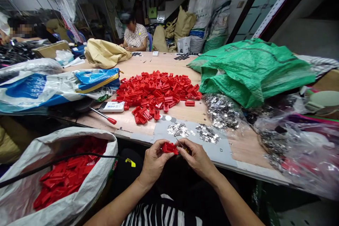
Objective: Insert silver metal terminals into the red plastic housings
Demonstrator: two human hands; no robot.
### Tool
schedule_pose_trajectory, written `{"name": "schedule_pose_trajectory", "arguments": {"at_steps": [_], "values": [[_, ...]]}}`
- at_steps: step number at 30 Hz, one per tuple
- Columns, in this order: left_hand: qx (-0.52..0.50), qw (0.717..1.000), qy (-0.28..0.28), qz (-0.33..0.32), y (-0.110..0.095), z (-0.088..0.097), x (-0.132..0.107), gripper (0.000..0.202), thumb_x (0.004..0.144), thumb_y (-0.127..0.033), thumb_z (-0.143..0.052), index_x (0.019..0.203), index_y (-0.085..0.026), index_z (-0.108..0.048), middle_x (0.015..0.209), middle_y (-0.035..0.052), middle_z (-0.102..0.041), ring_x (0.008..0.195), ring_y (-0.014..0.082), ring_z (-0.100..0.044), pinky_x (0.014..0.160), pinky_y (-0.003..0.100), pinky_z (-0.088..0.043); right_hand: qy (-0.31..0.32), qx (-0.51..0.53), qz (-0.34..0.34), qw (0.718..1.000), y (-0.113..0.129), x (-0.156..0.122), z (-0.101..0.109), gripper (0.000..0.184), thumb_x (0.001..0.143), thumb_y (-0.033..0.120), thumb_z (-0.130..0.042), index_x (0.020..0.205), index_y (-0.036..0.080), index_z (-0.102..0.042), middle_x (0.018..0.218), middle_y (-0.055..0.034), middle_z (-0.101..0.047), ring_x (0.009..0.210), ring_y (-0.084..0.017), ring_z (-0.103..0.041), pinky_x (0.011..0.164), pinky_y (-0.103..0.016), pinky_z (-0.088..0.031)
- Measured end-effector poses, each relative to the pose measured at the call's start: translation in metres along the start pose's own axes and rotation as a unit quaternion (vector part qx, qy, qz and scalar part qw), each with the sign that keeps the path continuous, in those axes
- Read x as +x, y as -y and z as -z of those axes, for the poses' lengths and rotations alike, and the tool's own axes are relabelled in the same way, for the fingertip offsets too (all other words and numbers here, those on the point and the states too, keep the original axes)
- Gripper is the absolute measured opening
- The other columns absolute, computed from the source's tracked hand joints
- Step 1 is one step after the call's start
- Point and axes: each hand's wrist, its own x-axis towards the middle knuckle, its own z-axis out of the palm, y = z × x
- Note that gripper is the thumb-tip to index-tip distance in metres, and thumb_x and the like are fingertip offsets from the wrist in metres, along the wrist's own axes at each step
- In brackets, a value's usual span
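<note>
In front of me, just off the table's near edge, my left hand (pixel 153 162) pinches a small red plastic housing (pixel 168 147), hollow on one side. My right hand (pixel 199 160) grips a slim tool (pixel 183 146) with a thin metal shaft and a yellowish handle; its kind is unclear. The shaft slants toward the housing, and the right fingertips meet the housing's right end. Beyond my hands, small flat metal plates (pixel 178 129) lie in a cluster on a grey sheet (pixel 225 152), with a second cluster of metal pieces (pixel 208 134) to their right.
A large heap of red housings (pixel 159 90) covers the table's middle. At lower left stands a white sack (pixel 112 143) of red pieces. A red-handled tool (pixel 111 120) lies near a white device (pixel 112 106). Green sacking (pixel 254 67) and bagged metal parts (pixel 222 111) sit right. Another person (pixel 136 37) sits opposite.
</note>
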Motion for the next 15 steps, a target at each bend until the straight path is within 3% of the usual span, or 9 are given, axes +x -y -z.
{"name": "schedule_pose_trajectory", "arguments": {"at_steps": [9, 15], "values": [[0.052, 0.998, 0.016, -0.023, -0.002, -0.003, -0.004, 0.027, 0.075, -0.023, -0.069, 0.101, -0.020, -0.062, 0.091, 0.0026, -0.070, 0.081, 0.0156, -0.066, 0.077, 0.025, -0.053, -0.037, 0.053, -0.055, 0.996, -0.015, -0.002, -0.001, 0.017, 0.085, 0.037, -0.056, 0.082, 0.020, -0.056, 0.069, 0.0024, -0.054, 0.061, -0.012, -0.046, 0.056, -0.023, -0.038], [0.083, 0.995, 0.010, -0.047, -0.005, -0.002, -0.005, 0.026, 0.077, -0.022, -0.067, 0.102, -0.021, -0.062, 0.094, 0.0025, -0.070, 0.084, 0.0164, -0.067, 0.079, 0.026, -0.053, -0.061, -0.009, -0.036, 0.997, -0.014, -0.007, -0.005, 0.013, 0.086, 0.033, -0.057, 0.081, 0.021, -0.057, 0.066, 0.0033, -0.055, 0.057, -0.011, -0.048, 0.056, -0.023, -0.038]]}}
